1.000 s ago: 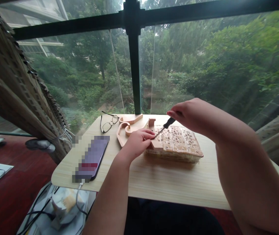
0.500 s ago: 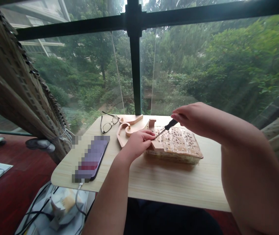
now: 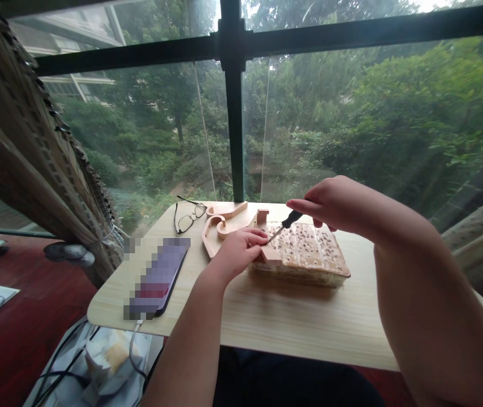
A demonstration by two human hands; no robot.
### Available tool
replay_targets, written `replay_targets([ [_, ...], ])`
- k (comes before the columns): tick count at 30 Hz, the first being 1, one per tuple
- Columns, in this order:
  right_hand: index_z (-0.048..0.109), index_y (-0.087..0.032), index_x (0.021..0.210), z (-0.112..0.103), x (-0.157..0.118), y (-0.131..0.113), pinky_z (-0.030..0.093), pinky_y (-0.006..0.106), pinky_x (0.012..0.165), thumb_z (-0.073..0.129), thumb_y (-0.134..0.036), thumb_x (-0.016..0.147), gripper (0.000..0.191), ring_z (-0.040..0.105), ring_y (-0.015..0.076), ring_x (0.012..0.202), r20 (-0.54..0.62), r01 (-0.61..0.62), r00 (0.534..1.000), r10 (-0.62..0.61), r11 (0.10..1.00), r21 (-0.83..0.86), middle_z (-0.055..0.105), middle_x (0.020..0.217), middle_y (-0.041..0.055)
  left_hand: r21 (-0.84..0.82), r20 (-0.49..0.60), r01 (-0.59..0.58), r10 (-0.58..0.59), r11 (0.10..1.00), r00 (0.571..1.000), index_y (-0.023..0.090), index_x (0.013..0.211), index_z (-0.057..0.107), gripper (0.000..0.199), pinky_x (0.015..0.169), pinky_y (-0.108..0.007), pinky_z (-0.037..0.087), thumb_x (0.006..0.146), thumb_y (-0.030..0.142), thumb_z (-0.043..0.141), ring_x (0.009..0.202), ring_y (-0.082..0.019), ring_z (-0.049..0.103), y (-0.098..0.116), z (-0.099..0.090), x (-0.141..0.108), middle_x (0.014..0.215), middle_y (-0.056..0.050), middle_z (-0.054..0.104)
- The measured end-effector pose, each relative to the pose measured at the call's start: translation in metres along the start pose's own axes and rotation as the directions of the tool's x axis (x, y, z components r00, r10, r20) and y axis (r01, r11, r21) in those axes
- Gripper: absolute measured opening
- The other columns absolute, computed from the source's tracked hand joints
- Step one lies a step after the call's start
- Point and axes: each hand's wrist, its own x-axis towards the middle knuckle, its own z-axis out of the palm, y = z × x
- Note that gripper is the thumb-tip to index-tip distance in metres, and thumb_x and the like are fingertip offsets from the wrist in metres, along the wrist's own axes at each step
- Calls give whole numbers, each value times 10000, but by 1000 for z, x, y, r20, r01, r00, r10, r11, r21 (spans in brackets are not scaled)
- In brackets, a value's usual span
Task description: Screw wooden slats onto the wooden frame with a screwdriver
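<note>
My right hand (image 3: 330, 198) is closed on the black handle of a screwdriver (image 3: 291, 219), its thumb stretched out to the left. The screwdriver slants down to the left, and its metal tip meets a light wooden piece (image 3: 270, 255) beside my left fingertips. My left hand (image 3: 241, 246) is closed on this wooden piece, fingers pressed together near the tip. Whether a screw sits at the tip is hidden. Under the piece's right part lies a plastic-wrapped block (image 3: 309, 249) with dark specks on top. A curled wooden part (image 3: 208, 240) lies left of my left hand.
Another wooden part (image 3: 228, 210) and a pair of glasses (image 3: 186, 221) lie at the table's back. A phone (image 3: 163, 277) with a white cable (image 3: 133, 345) is on the left of the table (image 3: 292, 322). Window panes stand behind; a curtain (image 3: 46, 152) hangs at left.
My right hand has shifted slightly left on the screwdriver handle, and its thumb now reaches out past the handle. My left hand stays at the wooden piece.
</note>
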Motion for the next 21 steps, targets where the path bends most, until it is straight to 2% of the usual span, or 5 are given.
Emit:
replay_targets([
  [5,699,-193,1079,12,5,0,336,261,551,472,-420,901,367,524,128,527,-231,82,971,-69,996,46,668,652,17,11,2,9,-9,1000,1000,131,956,771,335,1010,-306,498,746,38,528,1073,-191,648,1,0,-1,1112,-74,716],
  [10,713,-181,927,7,-8,4,335,271,567,400,-314,907,341,561,153,626,-62,81,995,-82,996,-20,694,757,64,14,-2,-3,3,1000,1000,143,943,775,330,1002,-316,505,747,36,531,1054,-190,657,1,1,0,1100,-69,721],
  [14,688,-173,704,0,-10,3,298,285,523,354,-402,929,464,473,123,467,65,-19,998,19,1000,-14,611,559,42,15,-1,-5,5,1000,1000,133,937,775,319,997,-317,510,748,37,536,1055,-193,656,-1,0,1,1104,-78,717],
  [17,613,-175,529,0,-4,0,282,296,511,313,-576,917,633,428,116,426,33,-60,998,59,998,28,535,467,38,10,-3,-10,10,1000,1000,145,934,776,314,1003,-316,504,755,45,538,1053,-189,656,-1,0,0,1101,-70,718],
  [21,668,-167,743,9,3,-7,300,276,544,436,-437,912,394,477,122,523,-81,48,996,-40,994,102,618,617,40,7,1,-4,4,1000,1000,136,932,774,318,1002,-315,501,748,35,536,1036,-185,661,0,1,1,1091,-73,720],
])
